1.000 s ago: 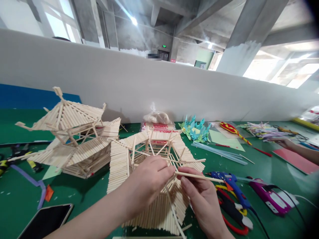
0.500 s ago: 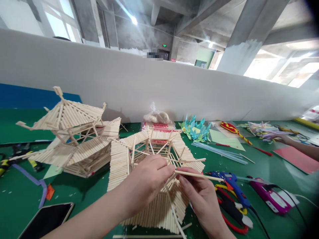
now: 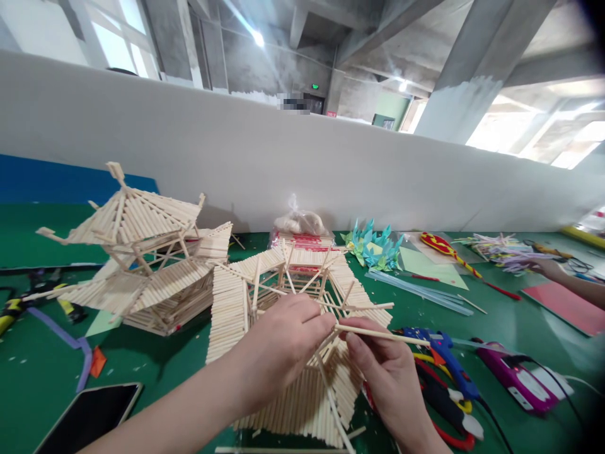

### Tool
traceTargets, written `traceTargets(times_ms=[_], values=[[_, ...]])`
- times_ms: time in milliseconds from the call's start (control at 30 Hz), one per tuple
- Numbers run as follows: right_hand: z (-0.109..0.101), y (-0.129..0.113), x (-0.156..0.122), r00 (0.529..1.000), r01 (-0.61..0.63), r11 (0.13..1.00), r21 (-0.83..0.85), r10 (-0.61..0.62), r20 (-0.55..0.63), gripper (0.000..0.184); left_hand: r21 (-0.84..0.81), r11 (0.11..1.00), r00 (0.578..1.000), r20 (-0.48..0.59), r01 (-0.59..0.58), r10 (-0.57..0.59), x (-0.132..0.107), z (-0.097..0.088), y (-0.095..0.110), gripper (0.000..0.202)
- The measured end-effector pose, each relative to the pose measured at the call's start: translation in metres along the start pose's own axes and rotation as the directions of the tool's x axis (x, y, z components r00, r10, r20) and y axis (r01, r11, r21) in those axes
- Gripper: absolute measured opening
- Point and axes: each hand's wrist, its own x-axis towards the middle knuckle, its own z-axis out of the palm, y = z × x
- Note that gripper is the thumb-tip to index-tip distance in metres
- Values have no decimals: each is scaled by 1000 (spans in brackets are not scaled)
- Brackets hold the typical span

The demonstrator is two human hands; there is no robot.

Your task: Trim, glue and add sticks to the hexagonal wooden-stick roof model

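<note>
A hexagonal roof model of thin wooden sticks [image 3: 236,302] lies on the green table in front of me. My left hand [image 3: 283,343] rests curled on its open middle, fingertips pinched at the inner end of a loose wooden stick [image 3: 382,335]. My right hand [image 3: 390,378] pinches the same stick from below, thumb and forefinger closed on it. The stick points right, over a blue glue gun [image 3: 447,362]. A second, taller stick pagoda [image 3: 137,252] stands to the left.
A phone [image 3: 87,419] lies at the near left, red-handled scissors [image 3: 449,416] and a purple glue gun [image 3: 517,378] at the right. Paper flowers [image 3: 373,246], glue sticks [image 3: 418,291] and a plastic bag [image 3: 297,224] sit behind. Another person's hand [image 3: 551,271] works far right.
Both hands have stayed on the stick and model; the view has shifted slightly, nothing else has visibly moved.
</note>
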Motion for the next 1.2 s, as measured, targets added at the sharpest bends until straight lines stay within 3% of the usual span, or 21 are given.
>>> traceTargets(times_ms=[200, 367, 533, 700, 800, 933, 1000, 1067, 1200], values=[[0, 1, -1, 1000, 14, 998, -69, -16, -20, 15, 3, 1000, 1000, -8, 6, -6, -1, 1, 0, 26], [2, 7, -4, 996, -8, 1000, 5, 9, -88, 16, 18, 1000, 999, 30, 23, -23, 2, -5, 4, 26], [0, 14, -7, 997, -35, 999, -10, 34, -73, 13, 62, 998, 1000, 10, 16, -16, 0, -3, 5, 25], [-1, 15, -6, 995, -42, 999, -21, 40, -90, 13, 73, 997, 996, -92, -8, 15, -7, 2, 5, 24], [-1, 15, -7, 992, -70, 998, -2, 69, -102, 13, 65, 998, 978, -207, 4, 9, -12, -9, 1, 22], [-1, 16, -8, 986, -108, 993, 53, 113, -121, 15, 34, 979, 926, -333, 201, -178, -28, -40, -14, 20], [1, 15, -9, 982, -124, 987, 101, 137, -128, 17, -12, 956, 909, -308, 293, -282, -39, -52, -23, 19], [2, 13, -8, 978, -141, 980, 143, 161, -134, 19, -52, 937, 912, -216, 346, -349, -49, -58, -29, 21], [5, 10, -7, 973, -155, 972, 176, 181, -144, 21, -14, 946, 940, -114, 323, -323, -55, -55, -33, 25]])
